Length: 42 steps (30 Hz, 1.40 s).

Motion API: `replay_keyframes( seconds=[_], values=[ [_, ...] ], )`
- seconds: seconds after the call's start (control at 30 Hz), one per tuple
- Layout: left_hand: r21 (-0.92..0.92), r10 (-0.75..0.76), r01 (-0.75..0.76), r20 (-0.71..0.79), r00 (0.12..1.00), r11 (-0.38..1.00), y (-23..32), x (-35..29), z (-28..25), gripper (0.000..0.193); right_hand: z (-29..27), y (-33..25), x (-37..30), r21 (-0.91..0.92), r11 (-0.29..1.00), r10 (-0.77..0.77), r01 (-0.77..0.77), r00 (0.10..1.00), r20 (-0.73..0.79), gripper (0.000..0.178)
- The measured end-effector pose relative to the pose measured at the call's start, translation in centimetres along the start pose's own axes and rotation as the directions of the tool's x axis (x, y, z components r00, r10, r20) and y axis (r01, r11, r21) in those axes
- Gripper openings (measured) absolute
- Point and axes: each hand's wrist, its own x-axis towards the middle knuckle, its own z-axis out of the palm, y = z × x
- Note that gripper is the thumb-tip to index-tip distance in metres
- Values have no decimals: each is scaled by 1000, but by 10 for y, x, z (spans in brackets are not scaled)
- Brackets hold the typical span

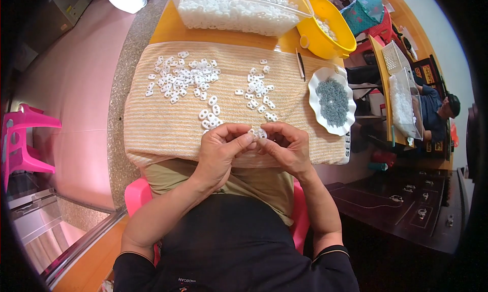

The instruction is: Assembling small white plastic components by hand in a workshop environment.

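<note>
- One orange wooden worktop point(168, 30), edge curved in the fisheye view.
- One pale striped cloth towel point(152, 124) spread over the worktop and draped toward the person's lap.
- One clear rectangular plastic tub point(234, 12) at the far edge, filled with small white plastic pieces.
- One yellow round plastic basin point(330, 40) just right of the tub, with a few white pieces inside.
- One white scalloped plastic dish point(317, 106) on the towel's right side, holding a heap of small grey-green metal parts point(334, 101).
- One thin dark stick-shaped tool point(301, 64) lying on the towel, near the dish.
- Loose white plastic pieces on the towel: three groups. Large scatter point(183, 78) at left, too many to count; smaller scatter point(258, 91) at centre; a short cluster point(211, 114) nearer the hands.
- Left hand point(218, 149) and right hand point(287, 147): two, brought together at the towel's near edge, fingertips touching.
- Both pinch one small white oval plastic piece point(258, 134) between thumbs and forefingers; mostly hidden by fingers, so detail cannot be told.
</note>
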Motion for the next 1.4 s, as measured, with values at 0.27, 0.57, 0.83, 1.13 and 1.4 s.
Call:
replay_keyframes(
  seconds=[0.27, 0.57, 0.83, 1.13, 1.4],
  values=[
    [17, 5, -5, -8, 1000, 1000, 0, 0, 0, 16, 2, -5, 1, -21, 1000, -23, 23, 1000, -12, 23],
    [62, 0, -1, 13, 1000, 998, 0, 1, 0, 16, -1, -1, 2, 64, 998, 8, -8, 1000, 9, 23],
    [54, -7, 5, 27, 1000, 999, 1, 2, -2, 15, -3, -2, 3, 114, 992, 49, -55, 998, 50, 25],
    [61, -31, 28, 45, 999, 998, 0, 2, -3, 14, -5, -3, 2, 226, 971, 71, -82, 996, 59, 29],
    [89, -37, 32, 54, 998, 995, 2, 2, -2, 14, -8, 0, 1, 242, 966, 84, -92, 995, 47, 30]
  ],
)
